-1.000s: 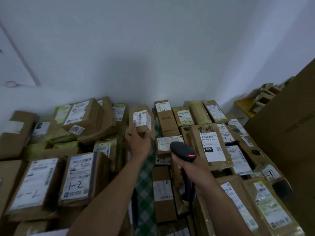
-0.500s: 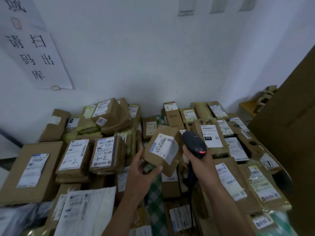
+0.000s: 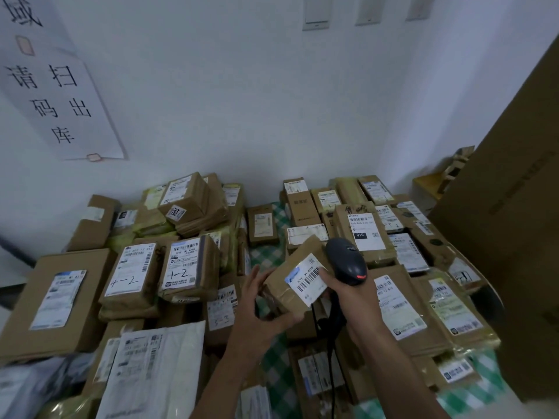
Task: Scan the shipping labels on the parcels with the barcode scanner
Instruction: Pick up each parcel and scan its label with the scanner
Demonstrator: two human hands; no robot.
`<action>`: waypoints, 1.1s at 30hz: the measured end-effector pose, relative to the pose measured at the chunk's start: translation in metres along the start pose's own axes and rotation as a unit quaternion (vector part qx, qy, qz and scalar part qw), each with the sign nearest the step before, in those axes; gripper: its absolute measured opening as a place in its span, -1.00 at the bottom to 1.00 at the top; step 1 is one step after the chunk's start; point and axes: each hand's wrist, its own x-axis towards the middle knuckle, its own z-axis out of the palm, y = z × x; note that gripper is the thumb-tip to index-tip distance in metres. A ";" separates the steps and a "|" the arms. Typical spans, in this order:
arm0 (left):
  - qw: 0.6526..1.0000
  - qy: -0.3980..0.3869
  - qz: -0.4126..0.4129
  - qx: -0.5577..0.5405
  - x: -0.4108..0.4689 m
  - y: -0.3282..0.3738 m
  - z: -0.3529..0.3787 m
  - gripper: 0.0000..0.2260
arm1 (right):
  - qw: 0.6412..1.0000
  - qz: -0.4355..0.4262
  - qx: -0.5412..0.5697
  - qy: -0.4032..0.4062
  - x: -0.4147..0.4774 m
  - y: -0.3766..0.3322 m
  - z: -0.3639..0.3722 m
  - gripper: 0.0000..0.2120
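Left hand grips a small box by its lower left corner, held above the parcel pile, label facing up. Right hand wraps the scanner handle; scanner head just right of the label, red light on.

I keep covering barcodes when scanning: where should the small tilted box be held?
Grip the small box by its bare cardboard end, from the left and underneath, as the left hand does: its label faces up toward the scanner, so keep it clear.
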 end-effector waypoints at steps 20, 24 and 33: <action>0.998 0.054 -0.009 -0.029 0.056 0.011 -0.043 -0.34 | 0.963 -0.017 -0.238 -0.123 -0.017 -0.005 -0.012 -0.64; 0.998 0.058 0.006 0.013 0.074 -0.001 -0.054 -0.29 | 0.950 -0.024 -0.281 -0.135 -0.024 -0.003 -0.013 -0.66; 0.998 0.062 -0.001 0.027 0.080 -0.013 -0.060 -0.16 | 0.948 -0.008 -0.280 -0.153 -0.028 -0.004 -0.015 -0.66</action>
